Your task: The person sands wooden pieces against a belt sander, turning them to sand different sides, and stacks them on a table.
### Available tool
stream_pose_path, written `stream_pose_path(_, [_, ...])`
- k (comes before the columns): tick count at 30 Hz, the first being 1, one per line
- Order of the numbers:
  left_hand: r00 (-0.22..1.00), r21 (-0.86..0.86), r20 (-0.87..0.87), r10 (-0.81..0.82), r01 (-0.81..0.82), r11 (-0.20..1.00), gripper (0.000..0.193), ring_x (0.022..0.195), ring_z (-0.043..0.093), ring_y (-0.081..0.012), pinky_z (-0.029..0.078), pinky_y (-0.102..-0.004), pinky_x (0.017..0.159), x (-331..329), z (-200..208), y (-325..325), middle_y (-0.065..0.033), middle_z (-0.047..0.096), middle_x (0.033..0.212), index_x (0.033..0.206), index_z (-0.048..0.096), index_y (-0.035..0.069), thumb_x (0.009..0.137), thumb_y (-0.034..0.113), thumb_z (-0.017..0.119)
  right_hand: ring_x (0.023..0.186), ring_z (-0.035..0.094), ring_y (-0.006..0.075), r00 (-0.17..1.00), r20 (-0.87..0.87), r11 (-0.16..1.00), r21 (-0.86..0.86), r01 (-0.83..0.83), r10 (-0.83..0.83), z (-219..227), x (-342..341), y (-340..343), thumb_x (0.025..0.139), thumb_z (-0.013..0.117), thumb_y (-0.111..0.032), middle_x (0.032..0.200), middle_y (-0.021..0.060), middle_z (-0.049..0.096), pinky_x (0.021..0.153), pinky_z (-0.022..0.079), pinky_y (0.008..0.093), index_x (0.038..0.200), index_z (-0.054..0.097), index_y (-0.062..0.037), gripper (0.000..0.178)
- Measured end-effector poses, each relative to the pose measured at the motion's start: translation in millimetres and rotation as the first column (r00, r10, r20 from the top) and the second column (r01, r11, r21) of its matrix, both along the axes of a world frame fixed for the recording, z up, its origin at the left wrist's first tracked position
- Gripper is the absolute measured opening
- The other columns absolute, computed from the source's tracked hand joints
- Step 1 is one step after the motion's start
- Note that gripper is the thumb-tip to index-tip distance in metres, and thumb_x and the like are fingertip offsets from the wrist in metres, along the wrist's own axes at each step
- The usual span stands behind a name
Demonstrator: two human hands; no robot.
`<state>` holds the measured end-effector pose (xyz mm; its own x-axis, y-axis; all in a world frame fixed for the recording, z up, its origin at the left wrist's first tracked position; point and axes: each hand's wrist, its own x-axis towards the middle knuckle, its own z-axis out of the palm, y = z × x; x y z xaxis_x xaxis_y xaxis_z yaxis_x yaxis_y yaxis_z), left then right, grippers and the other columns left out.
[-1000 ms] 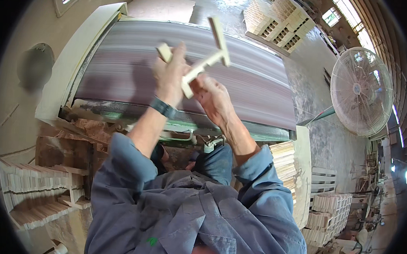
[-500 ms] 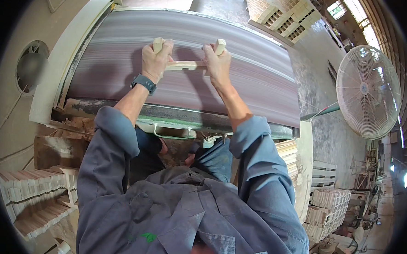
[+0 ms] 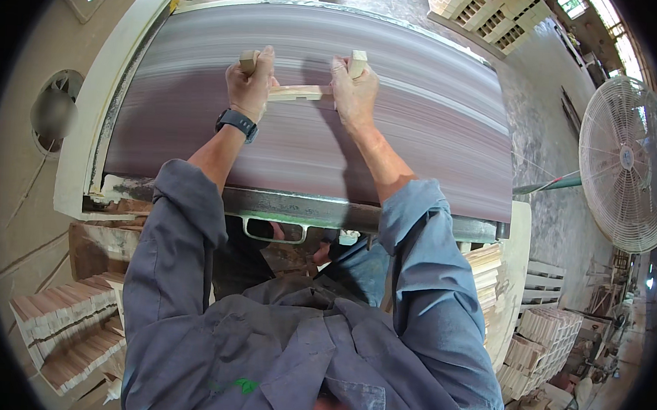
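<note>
As R hand (image 3: pixel 355 96) grips wood (image 3: pixel 302 93), grn. shirt mark (image 3: pixel 245 385) shows.

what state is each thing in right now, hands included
wooden frame, held at both ends
left grip, closed on wooden frame
right grip, closed on wooden frame
sanding belt, streaked, probably running
caged fan, blade motion unclear
wristwatch, strapped on
sleeves, rolled up
wood strips, stacked
</note>
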<state>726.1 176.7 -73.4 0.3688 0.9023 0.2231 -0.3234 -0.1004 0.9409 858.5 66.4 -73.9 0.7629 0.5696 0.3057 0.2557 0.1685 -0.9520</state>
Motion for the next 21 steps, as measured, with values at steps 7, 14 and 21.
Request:
stream_pose_path(7, [0.997,0.071,-0.065,-0.038,0.043,0.997,0.039,0.048,0.053,-0.0105,0.047,-0.0288,0.046,52.2,4.6,-31.3,-0.0013,0.052,0.056,0.064,0.058,0.004,0.089,0.031,0.069,0.064,0.052,0.0088,0.997,0.030,0.998,-0.018,0.068,-0.067,-0.4,43.2,-44.4,0.088,0.066,-0.017,0.067,0.0021,0.059,0.058,0.044,0.0294,0.088,0.066,0.0047,0.022])
stream_pose_path(14, [0.994,0.137,-0.051,-0.092,0.098,0.986,0.036,0.048,0.046,-0.0074,0.045,-0.0275,0.048,62.4,-1.7,-70.9,0.0010,0.049,0.057,0.068,0.056,0.006,0.094,0.030,0.066,0.057,0.049,0.0062,0.995,-0.070,0.997,-0.057,0.061,-0.065,9.0,38.7,-98.7,0.090,0.065,-0.019,0.065,-0.0004,0.056,0.051,0.040,0.0266,0.088,0.065,0.0035,0.023])
stream_pose_path(21, [0.908,-0.072,-0.283,-0.309,0.301,0.951,0.037,0.046,0.042,-0.0062,0.046,-0.0278,0.051,0.0,42.7,-85.6,0.0027,0.046,0.057,0.073,0.056,0.007,0.092,0.037,0.066,0.108,0.061,0.0200,0.964,0.179,0.967,-0.200,-0.161,0.197,34.0,-3.4,-170.5,0.089,0.067,-0.025,0.112,0.0176,0.063,0.092,0.047,0.0360,0.122,0.056,0.0010,0.044])
